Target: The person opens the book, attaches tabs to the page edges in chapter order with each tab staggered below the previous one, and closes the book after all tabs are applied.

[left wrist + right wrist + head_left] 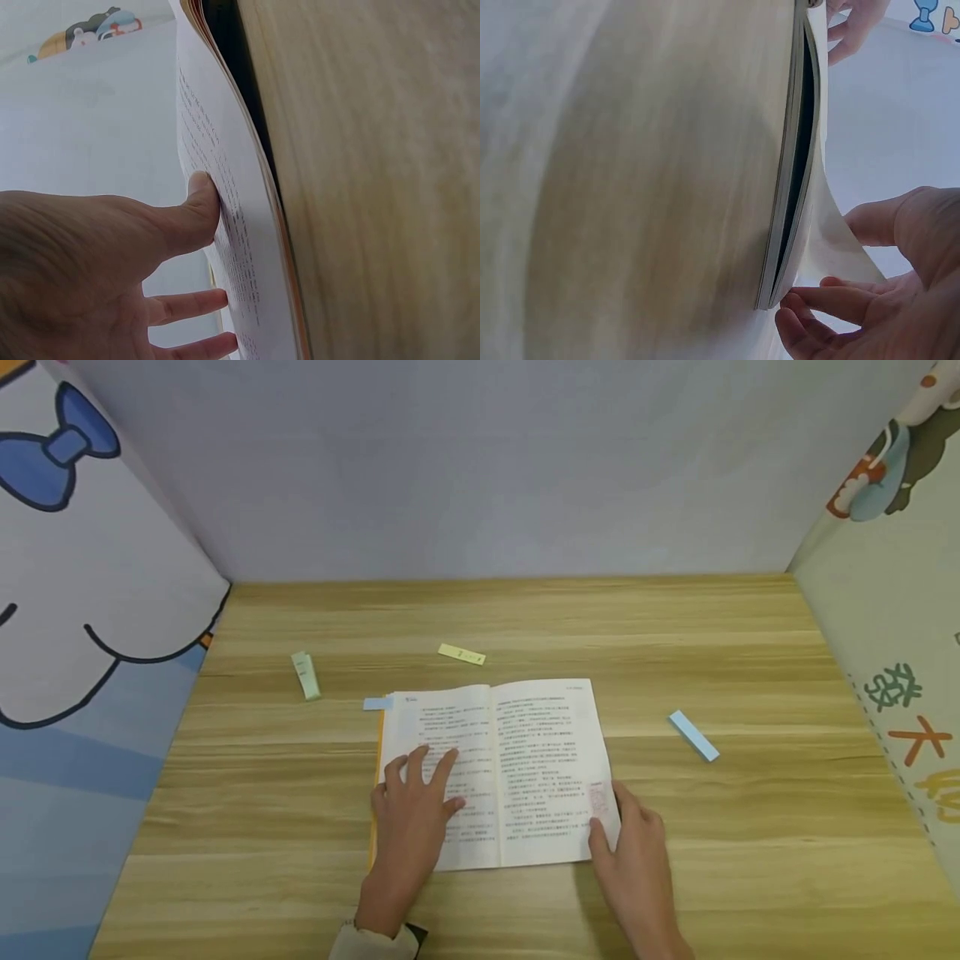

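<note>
While the wide light-wood table [750, 877] carries everything, one open paperback book with white printed pages and an orange cover edge [491, 768] lies flat near its front middle, spine running away from the person. Left hand [412, 810] lies spread on the left page, fingers straight and pressing down, thumb [201, 196] flat on the print. Right hand [633, 852] sits at the lower right corner of the book; its fingers [832, 296] curl under the top sheet and the thumb pinches it, lifting that page off the stack. So the page's free edge lies right at the right hand's fingers, nearer to it than to the left hand. Four small paper bookmark strips: one pale blue [693, 735] right of the book, one yellow [461, 654] beyond it, one pale green [305, 676] to the left, and one blue tab [377, 703] touching the book's top left corner.
</note>
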Demonstrator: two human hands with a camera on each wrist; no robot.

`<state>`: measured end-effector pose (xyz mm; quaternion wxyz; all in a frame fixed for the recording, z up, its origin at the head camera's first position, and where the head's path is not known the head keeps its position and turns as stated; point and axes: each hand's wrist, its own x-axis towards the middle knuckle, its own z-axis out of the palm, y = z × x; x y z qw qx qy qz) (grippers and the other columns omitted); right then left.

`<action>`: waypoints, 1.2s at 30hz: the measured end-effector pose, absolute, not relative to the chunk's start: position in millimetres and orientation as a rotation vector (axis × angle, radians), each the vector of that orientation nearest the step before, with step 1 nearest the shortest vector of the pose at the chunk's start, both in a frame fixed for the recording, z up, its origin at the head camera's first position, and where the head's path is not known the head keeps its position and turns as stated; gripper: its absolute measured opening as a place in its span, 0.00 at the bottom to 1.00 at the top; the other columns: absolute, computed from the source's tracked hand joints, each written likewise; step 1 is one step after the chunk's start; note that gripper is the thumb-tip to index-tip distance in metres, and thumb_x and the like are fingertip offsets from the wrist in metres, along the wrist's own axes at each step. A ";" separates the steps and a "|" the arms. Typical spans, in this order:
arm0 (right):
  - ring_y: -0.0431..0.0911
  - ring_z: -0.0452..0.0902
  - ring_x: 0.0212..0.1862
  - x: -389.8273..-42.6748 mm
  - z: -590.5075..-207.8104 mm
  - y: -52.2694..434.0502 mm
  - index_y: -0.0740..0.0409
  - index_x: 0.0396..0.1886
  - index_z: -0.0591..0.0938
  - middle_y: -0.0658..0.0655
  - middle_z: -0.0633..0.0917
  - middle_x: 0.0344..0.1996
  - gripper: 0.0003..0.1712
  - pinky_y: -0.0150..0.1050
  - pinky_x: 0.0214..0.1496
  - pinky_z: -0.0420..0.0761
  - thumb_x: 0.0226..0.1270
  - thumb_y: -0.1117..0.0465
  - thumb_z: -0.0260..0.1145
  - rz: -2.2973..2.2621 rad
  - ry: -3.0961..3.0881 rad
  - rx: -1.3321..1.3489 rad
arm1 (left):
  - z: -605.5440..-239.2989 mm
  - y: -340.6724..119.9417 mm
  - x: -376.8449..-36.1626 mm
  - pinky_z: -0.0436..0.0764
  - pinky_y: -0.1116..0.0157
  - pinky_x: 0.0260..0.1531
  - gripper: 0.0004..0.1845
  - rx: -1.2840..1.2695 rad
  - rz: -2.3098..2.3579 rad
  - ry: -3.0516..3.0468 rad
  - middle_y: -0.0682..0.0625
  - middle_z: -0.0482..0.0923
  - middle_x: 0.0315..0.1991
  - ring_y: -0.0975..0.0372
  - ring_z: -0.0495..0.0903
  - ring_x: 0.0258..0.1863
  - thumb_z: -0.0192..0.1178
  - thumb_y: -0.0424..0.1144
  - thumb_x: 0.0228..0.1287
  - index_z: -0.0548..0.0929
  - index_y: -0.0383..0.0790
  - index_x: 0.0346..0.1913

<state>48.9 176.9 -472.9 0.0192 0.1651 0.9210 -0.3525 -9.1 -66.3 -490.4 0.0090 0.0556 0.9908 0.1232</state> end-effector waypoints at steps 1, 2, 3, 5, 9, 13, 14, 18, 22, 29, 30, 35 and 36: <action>0.71 0.70 0.69 49.4 -473.3 176.4 0.70 0.76 0.68 0.77 0.77 0.66 0.35 0.68 0.65 0.76 0.72 0.66 0.65 -1.072 2.875 0.500 | -490.3 -66.3 -9.1 0.77 0.37 0.56 0.36 0.173 0.390 3.092 0.38 0.70 0.71 0.38 0.69 0.69 0.73 0.52 0.61 0.76 0.54 0.73; 0.72 0.71 0.68 50.0 -473.6 175.8 0.70 0.76 0.68 0.78 0.77 0.65 0.35 0.68 0.63 0.78 0.72 0.66 0.66 -1.050 2.896 0.486 | -490.4 -66.3 -9.1 0.76 0.37 0.57 0.36 0.171 0.392 3.086 0.38 0.70 0.71 0.38 0.69 0.69 0.73 0.52 0.61 0.76 0.54 0.73; 0.73 0.72 0.67 50.6 -473.9 175.2 0.69 0.75 0.69 0.79 0.77 0.64 0.35 0.68 0.61 0.79 0.72 0.66 0.66 -1.028 2.916 0.473 | -490.0 -66.2 -9.1 0.76 0.37 0.57 0.36 0.169 0.395 3.081 0.38 0.69 0.72 0.38 0.68 0.69 0.72 0.52 0.62 0.76 0.54 0.73; 0.74 0.74 0.66 52.1 -474.8 174.0 0.69 0.75 0.69 0.81 0.77 0.62 0.35 0.68 0.58 0.81 0.71 0.67 0.67 -0.995 2.958 0.446 | -490.1 -66.3 -9.0 0.76 0.37 0.57 0.36 0.170 0.403 3.080 0.38 0.70 0.71 0.38 0.68 0.69 0.72 0.52 0.62 0.76 0.54 0.73; 0.72 0.76 0.63 55.1 -476.8 172.8 0.67 0.74 0.71 0.80 0.79 0.58 0.34 0.67 0.56 0.81 0.70 0.68 0.68 -0.977 3.031 0.419 | -490.0 -66.0 -8.7 0.76 0.37 0.56 0.35 0.178 0.408 3.091 0.38 0.70 0.71 0.38 0.69 0.68 0.73 0.51 0.61 0.76 0.53 0.72; 0.71 0.78 0.59 56.6 -480.7 172.2 0.66 0.71 0.75 0.79 0.82 0.52 0.33 0.65 0.52 0.82 0.66 0.71 0.71 -0.941 3.146 0.363 | -490.0 -65.9 -8.7 0.76 0.37 0.56 0.35 0.183 0.408 3.095 0.38 0.70 0.71 0.38 0.69 0.68 0.73 0.51 0.62 0.76 0.53 0.72; 0.71 0.79 0.57 56.8 -482.0 172.1 0.67 0.70 0.75 0.79 0.83 0.50 0.34 0.65 0.50 0.83 0.64 0.71 0.73 -0.923 3.186 0.339 | -489.8 -65.9 -8.7 0.76 0.37 0.56 0.35 0.182 0.409 3.094 0.38 0.70 0.71 0.38 0.69 0.69 0.73 0.51 0.62 0.76 0.53 0.72; 0.70 0.81 0.51 57.8 -486.3 172.0 0.69 0.66 0.78 0.76 0.87 0.40 0.35 0.62 0.45 0.84 0.57 0.75 0.76 -0.836 3.344 0.217 | -488.8 -65.7 -9.1 0.75 0.37 0.57 0.35 0.179 0.406 3.091 0.38 0.70 0.71 0.39 0.69 0.68 0.72 0.50 0.63 0.76 0.52 0.73; 0.69 0.82 0.48 58.3 -487.3 172.0 0.70 0.64 0.79 0.74 0.88 0.38 0.35 0.60 0.44 0.83 0.54 0.76 0.77 -0.797 3.406 0.140 | -487.9 -65.5 -9.5 0.76 0.37 0.56 0.35 0.173 0.405 3.089 0.38 0.70 0.71 0.39 0.69 0.68 0.72 0.50 0.63 0.76 0.52 0.73; 0.71 0.82 0.50 56.5 -482.7 172.9 0.72 0.65 0.78 0.77 0.87 0.40 0.33 0.64 0.48 0.83 0.58 0.74 0.75 -0.816 3.272 0.199 | -489.4 -66.4 -9.8 0.76 0.37 0.56 0.35 0.162 0.405 3.087 0.38 0.70 0.71 0.39 0.69 0.68 0.72 0.50 0.62 0.76 0.52 0.72; 0.71 0.82 0.51 56.1 -481.2 172.7 0.72 0.66 0.77 0.78 0.87 0.42 0.33 0.64 0.49 0.83 0.60 0.73 0.75 -0.829 3.236 0.229 | -489.4 -66.7 -9.6 0.76 0.37 0.56 0.35 0.162 0.406 3.090 0.38 0.70 0.71 0.39 0.69 0.68 0.72 0.51 0.62 0.76 0.52 0.72; 0.69 0.80 0.55 55.3 -476.7 171.4 0.71 0.68 0.76 0.75 0.88 0.49 0.32 0.62 0.56 0.81 0.64 0.72 0.72 -0.898 3.159 0.327 | -488.5 -67.3 -8.6 0.76 0.37 0.56 0.35 0.175 0.408 3.102 0.38 0.70 0.70 0.39 0.70 0.68 0.72 0.51 0.62 0.76 0.53 0.72; 0.69 0.79 0.55 55.7 -476.1 171.2 0.71 0.68 0.76 0.74 0.88 0.51 0.32 0.62 0.58 0.80 0.64 0.73 0.72 -0.915 3.163 0.333 | -488.3 -67.4 -8.4 0.76 0.37 0.56 0.35 0.178 0.410 3.103 0.38 0.70 0.70 0.39 0.70 0.68 0.72 0.51 0.62 0.76 0.53 0.72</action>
